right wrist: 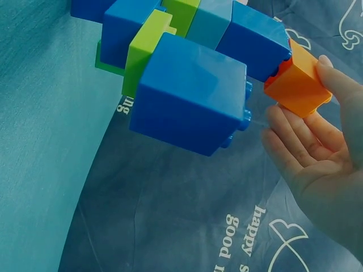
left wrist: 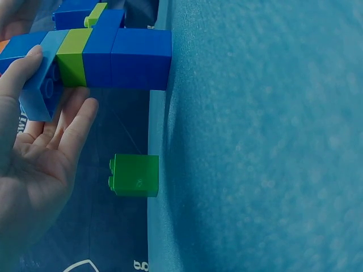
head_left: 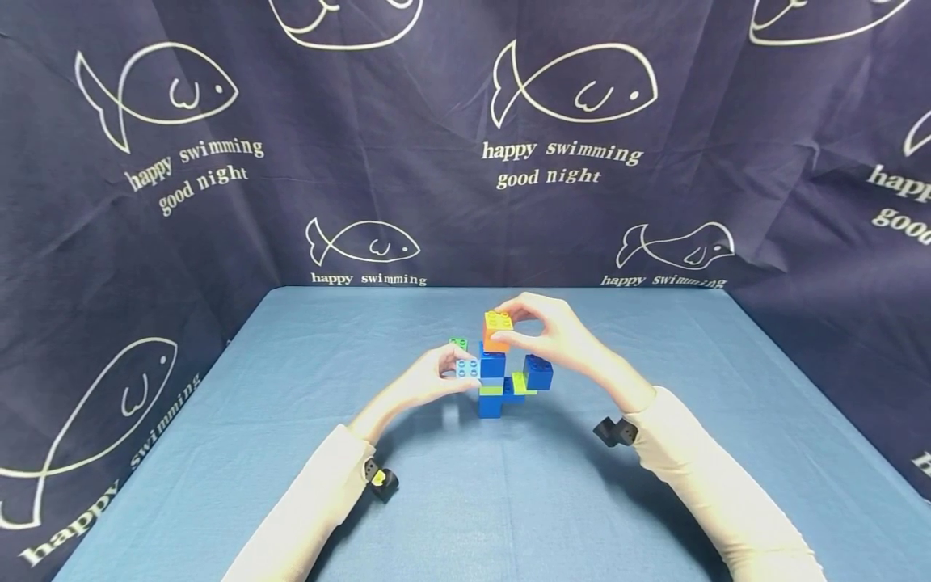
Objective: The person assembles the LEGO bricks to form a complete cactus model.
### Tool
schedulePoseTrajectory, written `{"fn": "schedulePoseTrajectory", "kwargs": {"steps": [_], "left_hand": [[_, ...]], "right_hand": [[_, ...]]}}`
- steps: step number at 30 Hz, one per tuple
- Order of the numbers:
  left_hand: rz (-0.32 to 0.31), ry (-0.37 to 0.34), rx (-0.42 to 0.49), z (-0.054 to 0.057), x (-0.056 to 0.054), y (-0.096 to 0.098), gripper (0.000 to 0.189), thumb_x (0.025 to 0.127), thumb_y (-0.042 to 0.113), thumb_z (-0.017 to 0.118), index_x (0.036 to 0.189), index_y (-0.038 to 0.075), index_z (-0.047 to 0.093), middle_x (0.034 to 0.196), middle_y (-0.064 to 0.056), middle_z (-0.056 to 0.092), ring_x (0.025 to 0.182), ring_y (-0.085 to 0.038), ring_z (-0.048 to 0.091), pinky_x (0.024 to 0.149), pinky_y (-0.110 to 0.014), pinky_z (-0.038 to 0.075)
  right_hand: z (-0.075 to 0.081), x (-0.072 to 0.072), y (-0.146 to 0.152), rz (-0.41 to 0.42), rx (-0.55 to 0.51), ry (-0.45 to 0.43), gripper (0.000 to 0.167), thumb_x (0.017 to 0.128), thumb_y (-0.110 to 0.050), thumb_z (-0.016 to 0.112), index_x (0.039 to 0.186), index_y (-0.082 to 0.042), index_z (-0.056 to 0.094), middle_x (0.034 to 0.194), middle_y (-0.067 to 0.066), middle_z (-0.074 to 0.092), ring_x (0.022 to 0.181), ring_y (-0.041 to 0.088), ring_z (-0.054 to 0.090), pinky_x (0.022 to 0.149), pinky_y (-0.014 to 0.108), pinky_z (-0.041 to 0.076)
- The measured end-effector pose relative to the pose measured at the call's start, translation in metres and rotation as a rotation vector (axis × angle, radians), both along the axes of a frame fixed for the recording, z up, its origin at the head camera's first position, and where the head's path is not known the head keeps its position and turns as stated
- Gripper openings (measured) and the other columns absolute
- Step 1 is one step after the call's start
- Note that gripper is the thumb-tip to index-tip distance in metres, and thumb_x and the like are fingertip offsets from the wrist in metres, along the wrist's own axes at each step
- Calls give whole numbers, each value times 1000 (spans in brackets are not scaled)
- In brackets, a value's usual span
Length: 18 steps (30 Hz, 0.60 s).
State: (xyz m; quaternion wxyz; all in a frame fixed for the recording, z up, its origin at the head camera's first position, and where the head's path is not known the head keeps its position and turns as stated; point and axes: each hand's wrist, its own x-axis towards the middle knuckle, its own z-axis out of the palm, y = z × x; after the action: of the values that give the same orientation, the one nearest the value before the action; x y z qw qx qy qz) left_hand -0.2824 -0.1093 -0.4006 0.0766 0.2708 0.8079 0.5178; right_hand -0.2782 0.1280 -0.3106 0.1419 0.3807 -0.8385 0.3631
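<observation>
A tower of toy building blocks stands on the table: a dark blue base [head_left: 490, 406], a lime green brick [left wrist: 74, 58], a light blue brick [head_left: 468, 369] jutting left, and a dark blue block [head_left: 493, 364] above. My left hand [head_left: 427, 375] pinches the jutting light blue brick between thumb and fingers. At the top, my right hand [head_left: 550, 330] grips an orange block [right wrist: 298, 82]. It sits slightly tilted against the upper dark blue block's studs in the right wrist view. On the right side, a lime green piece [head_left: 520, 383] carries another dark blue block [right wrist: 190, 93].
A separate green block [left wrist: 135, 175] stands on the table [head_left: 465, 501], behind and left of the tower. A dark blue curtain [head_left: 407, 178] with fish drawings hangs behind and at both sides. Small black wrist devices [head_left: 615, 432] are worn over the sleeves.
</observation>
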Motion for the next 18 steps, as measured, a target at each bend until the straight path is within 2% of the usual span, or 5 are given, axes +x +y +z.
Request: {"fn": "schedulePoseTrajectory", "kwargs": {"steps": [18], "left_hand": [[-6,15,21,-2,0,0,36,82,20,73,112,5,58,97,-6,65,87,-11,61,83,-28,51]], "right_hand": [[1,1,-1,45,-2,-1,36,76,-22,78,108,-11,66,96,0,68,88,12,64,85,34,53]]}}
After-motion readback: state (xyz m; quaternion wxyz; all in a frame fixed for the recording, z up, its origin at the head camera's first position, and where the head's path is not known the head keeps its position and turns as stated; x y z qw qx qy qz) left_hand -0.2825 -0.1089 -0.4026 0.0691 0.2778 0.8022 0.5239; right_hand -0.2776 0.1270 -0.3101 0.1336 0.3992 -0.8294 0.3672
